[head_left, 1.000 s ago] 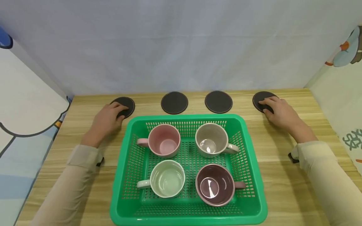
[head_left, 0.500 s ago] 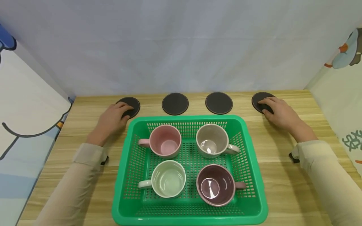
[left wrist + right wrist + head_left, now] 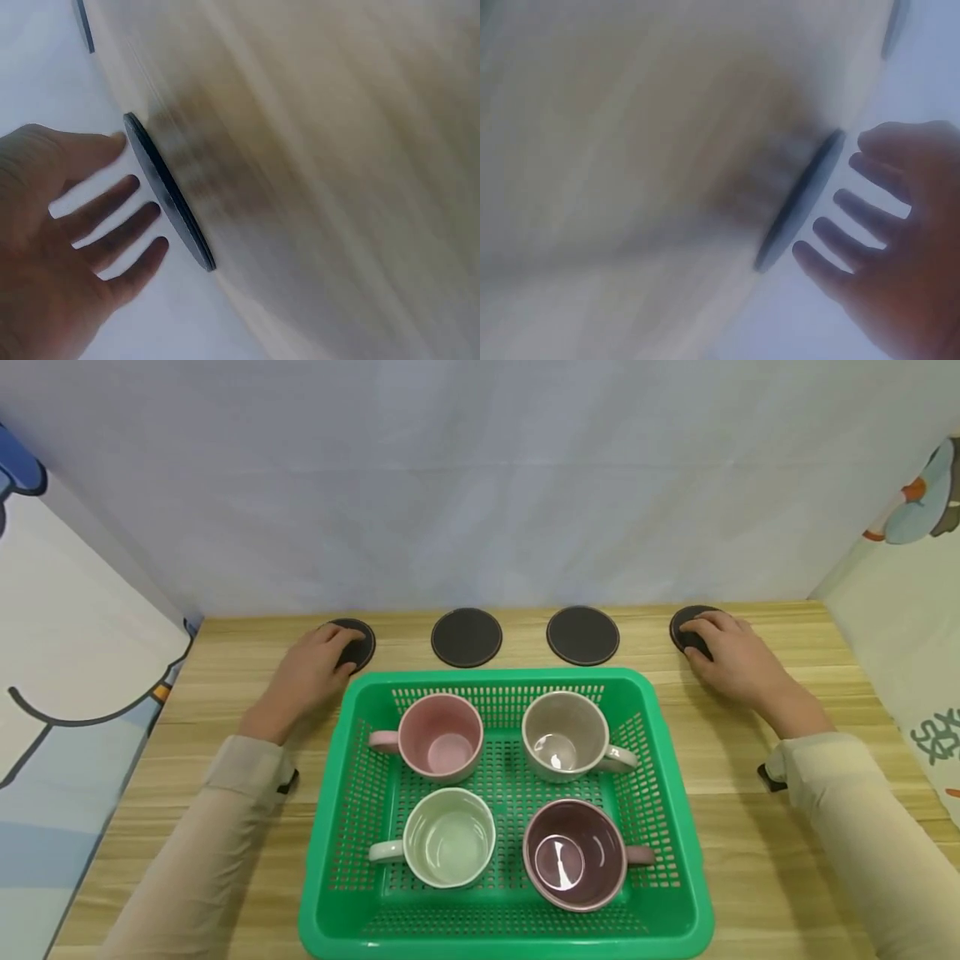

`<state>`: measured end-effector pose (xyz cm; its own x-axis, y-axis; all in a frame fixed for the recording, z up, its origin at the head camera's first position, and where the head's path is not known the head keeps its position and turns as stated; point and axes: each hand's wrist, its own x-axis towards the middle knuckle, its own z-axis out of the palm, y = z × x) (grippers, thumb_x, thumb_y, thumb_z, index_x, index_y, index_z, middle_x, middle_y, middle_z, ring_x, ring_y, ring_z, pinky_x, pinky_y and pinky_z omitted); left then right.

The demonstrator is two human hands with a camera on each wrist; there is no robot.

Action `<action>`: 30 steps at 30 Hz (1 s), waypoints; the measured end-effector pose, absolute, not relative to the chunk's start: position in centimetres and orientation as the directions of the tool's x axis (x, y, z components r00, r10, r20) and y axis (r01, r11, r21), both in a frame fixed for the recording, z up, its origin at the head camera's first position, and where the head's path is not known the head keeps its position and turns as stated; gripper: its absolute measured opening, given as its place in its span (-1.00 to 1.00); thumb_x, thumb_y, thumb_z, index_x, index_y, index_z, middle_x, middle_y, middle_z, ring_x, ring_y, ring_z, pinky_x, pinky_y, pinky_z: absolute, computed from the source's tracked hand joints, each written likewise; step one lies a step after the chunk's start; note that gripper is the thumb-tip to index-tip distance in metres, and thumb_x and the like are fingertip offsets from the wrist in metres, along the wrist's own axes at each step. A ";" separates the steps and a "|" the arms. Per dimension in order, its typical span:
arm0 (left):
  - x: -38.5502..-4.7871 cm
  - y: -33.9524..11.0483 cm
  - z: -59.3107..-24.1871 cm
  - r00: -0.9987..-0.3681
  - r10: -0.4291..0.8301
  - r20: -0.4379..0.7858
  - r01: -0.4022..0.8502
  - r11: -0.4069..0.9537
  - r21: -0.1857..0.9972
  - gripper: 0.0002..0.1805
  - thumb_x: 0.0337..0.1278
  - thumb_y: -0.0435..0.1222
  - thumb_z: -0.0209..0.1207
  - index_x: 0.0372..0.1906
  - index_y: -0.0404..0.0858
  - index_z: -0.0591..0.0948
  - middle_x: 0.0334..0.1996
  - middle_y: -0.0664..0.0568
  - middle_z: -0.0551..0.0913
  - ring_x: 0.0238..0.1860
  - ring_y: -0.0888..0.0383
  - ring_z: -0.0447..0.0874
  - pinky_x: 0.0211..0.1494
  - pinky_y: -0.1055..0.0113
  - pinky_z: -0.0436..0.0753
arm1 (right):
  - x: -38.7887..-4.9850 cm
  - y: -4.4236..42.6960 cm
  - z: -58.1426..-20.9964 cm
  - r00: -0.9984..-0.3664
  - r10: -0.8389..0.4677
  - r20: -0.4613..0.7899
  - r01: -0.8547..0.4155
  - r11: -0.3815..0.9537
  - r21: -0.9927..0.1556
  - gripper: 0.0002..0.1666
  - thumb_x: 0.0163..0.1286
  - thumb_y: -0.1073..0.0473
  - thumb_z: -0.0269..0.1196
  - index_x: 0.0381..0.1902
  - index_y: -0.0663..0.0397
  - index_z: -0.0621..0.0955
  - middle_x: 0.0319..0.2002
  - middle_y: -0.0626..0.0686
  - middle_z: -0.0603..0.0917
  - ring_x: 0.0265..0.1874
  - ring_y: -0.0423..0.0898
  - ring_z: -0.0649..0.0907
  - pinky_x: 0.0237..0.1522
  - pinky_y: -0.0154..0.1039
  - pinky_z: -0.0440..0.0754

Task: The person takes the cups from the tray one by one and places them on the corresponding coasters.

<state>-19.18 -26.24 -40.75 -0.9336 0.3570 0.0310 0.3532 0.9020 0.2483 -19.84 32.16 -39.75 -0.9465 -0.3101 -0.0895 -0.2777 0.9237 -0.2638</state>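
Four-fingered views from both wrists show relaxed, spread fingers over round black coasters. In the head view my left hand is over the far-left coaster, partly covering it. The left wrist view shows the thumb tip close to that coaster's edge and the other fingertips just off its face. My right hand hovers over the far-right coaster, hiding much of it. In the right wrist view the fingertips stand slightly apart from that coaster. Neither hand grips anything.
Two more black coasters lie between the hands along the back of the wooden table. In front, a green basket holds a pink mug, a beige mug, a pale green mug and a purple mug.
My left hand and the far-left coaster have moved right, toward the middle coasters. The right hand has shifted slightly left; its coaster stays about where it was. The mugs keep their places in the basket.
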 end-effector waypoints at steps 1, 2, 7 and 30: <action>-19.3 -26.0 -40.7 -0.928 0.371 0.031 0.367 0.896 0.249 -0.47 0.48 -0.35 0.19 0.46 -0.32 0.43 0.35 -0.38 0.47 0.37 -0.40 0.42 0.40 -0.36 0.46 | -19.9 31.8 -39.7 -0.944 -0.321 -0.079 -0.290 0.918 -0.272 -0.44 0.62 0.18 0.11 0.47 0.30 0.38 0.47 0.48 0.26 0.42 0.57 0.24 0.43 0.53 0.24; -19.5 -25.7 -40.8 -0.922 0.387 0.034 0.383 0.890 0.248 -0.46 0.50 -0.34 0.18 0.48 -0.29 0.41 0.36 -0.38 0.46 0.37 -0.41 0.42 0.38 -0.37 0.46 | -19.9 31.5 -39.7 -0.939 -0.336 -0.066 -0.307 0.911 -0.277 -0.45 0.62 0.19 0.11 0.47 0.28 0.39 0.47 0.47 0.27 0.43 0.55 0.24 0.44 0.51 0.24; -20.1 -24.4 -41.2 -0.880 0.474 0.037 0.468 0.849 0.244 -0.45 0.58 -0.34 0.08 0.56 -0.10 0.36 0.38 -0.30 0.42 0.36 -0.36 0.38 0.29 -0.39 0.50 | -20.2 30.2 -40.0 -0.913 -0.407 -0.028 -0.380 0.875 -0.299 -0.49 0.63 0.22 0.07 0.48 0.09 0.44 0.51 0.39 0.28 0.46 0.52 0.24 0.49 0.47 0.18; -20.9 -20.8 -40.5 -0.732 0.669 -0.133 0.635 0.739 0.223 -0.36 0.52 0.06 0.11 0.59 0.08 0.35 0.62 -0.01 0.29 0.62 -0.24 0.14 0.51 -0.46 0.25 | -20.6 26.7 -40.7 -0.820 -0.569 -0.055 -0.538 0.801 -0.262 -0.48 0.64 0.05 0.17 0.48 -0.10 0.51 0.54 0.11 0.43 0.52 0.33 0.28 0.32 0.66 0.28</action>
